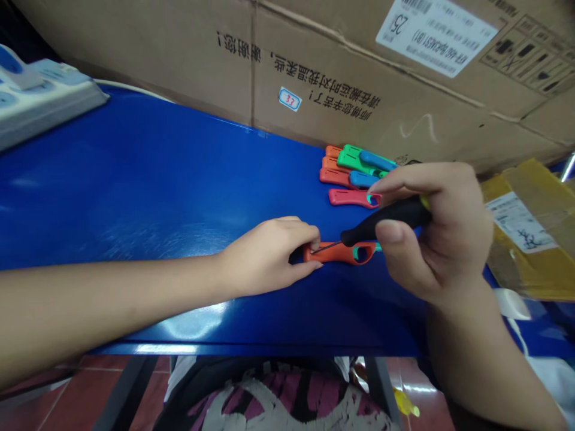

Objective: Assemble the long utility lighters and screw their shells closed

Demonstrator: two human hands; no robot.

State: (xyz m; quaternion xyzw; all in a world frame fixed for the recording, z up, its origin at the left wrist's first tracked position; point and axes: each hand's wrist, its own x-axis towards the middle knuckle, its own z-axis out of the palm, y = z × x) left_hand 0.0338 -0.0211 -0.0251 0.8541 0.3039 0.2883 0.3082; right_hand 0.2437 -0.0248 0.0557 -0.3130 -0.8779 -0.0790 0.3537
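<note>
An orange lighter (338, 254), long-bodied with a teal trigger in its finger loop, lies flat on the blue table. My left hand (278, 248) pinches its left end between thumb and fingers. In my right hand (444, 233) is a screwdriver (380, 222) with a black handle and a yellow end. Its thin shaft slants down to the left, and the tip meets the lighter beside my left fingers. Whether the tip sits in a hole or slot I cannot tell. Just beyond, a red lighter (350, 197) lies partly behind my right fingers.
Several orange, green and blue lighters (354, 160) are piled by a large cardboard box (179, 54) along the back. A white power strip (49, 96) sits at the far left. At right stand a taped carton (534, 233) and a white rounded object (512, 304). The table's front edge (269, 348) is near my lap.
</note>
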